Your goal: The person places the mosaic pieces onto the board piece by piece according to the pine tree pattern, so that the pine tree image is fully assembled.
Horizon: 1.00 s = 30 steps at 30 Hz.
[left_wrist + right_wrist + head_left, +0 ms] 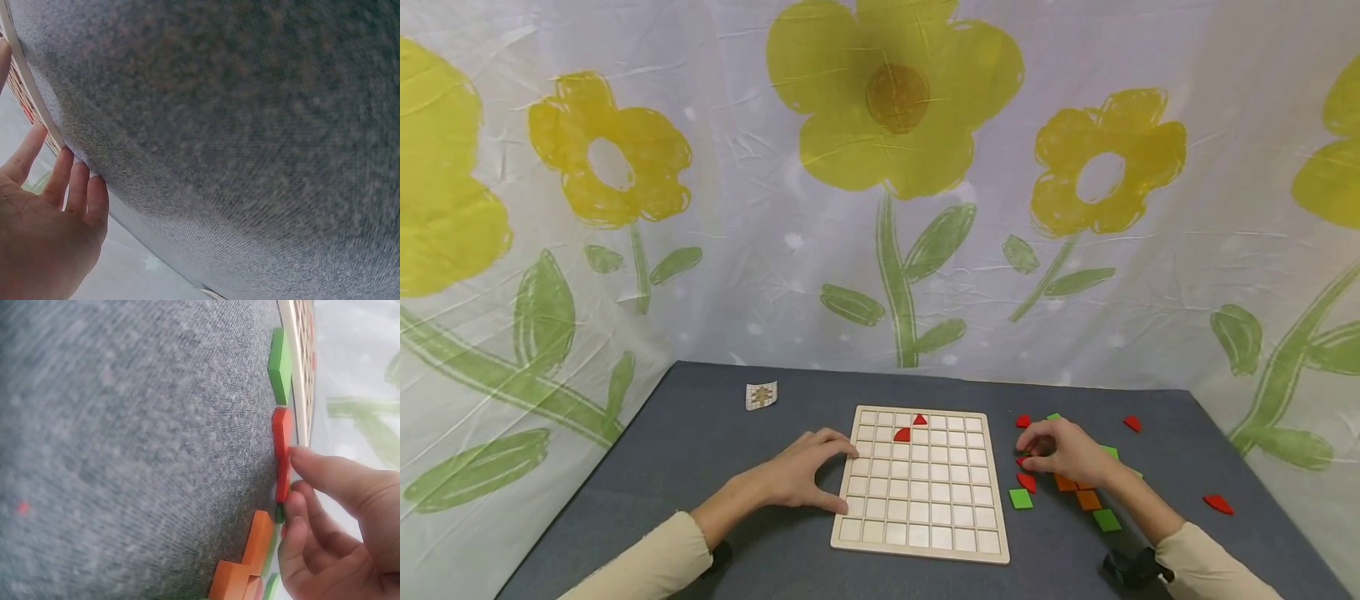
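A pale wooden grid board [919, 492] lies on the table. In its upper part sit a red quarter-circle piece [902, 434] and a red triangle piece [920, 419]. My left hand [800, 471] spans the board's left edge, thumb and fingers extended, fingertips right at the rim. Right of the board, my right hand [1066, 452] is low over the loose pieces. Its thumb and index finger are at a red piece [283, 478], largely hidden in the head view; I cannot tell whether they pinch it. Another red piece [281, 428] adjoins it there.
Orange squares [1087, 500] and green squares [1107, 520] lie beneath and beside my right forearm. Another green square [1021, 499] is near the board's right edge. Red pieces [1218, 504] lie farther right. A small printed pattern card [762, 396] is at the back left.
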Each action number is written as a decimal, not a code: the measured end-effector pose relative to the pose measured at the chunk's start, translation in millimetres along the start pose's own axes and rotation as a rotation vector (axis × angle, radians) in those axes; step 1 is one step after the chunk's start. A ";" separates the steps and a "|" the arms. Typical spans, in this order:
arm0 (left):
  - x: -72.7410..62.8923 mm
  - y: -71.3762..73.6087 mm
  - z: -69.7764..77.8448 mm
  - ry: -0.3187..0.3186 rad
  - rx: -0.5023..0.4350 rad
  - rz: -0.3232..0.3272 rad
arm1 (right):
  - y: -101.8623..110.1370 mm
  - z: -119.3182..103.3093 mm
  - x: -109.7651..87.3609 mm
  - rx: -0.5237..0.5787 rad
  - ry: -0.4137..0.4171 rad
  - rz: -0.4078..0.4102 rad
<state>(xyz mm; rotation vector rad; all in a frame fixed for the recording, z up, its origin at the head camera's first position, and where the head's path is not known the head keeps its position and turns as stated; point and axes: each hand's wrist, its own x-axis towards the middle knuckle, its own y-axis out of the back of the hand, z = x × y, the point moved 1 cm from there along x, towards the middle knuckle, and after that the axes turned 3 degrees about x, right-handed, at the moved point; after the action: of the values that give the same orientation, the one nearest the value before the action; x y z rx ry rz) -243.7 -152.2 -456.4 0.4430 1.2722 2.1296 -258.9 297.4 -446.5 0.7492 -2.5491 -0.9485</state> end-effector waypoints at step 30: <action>-0.2 -0.5 0.0 -0.025 0.017 0.016 | 0.4 -2.4 5.2 -0.063 -0.029 -0.019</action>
<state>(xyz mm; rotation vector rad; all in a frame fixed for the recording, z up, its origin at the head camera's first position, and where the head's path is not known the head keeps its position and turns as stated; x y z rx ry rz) -243.4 -152.1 -456.8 0.4867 1.2783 2.1209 -262.2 293.4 -443.9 0.7479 -2.5281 -1.0480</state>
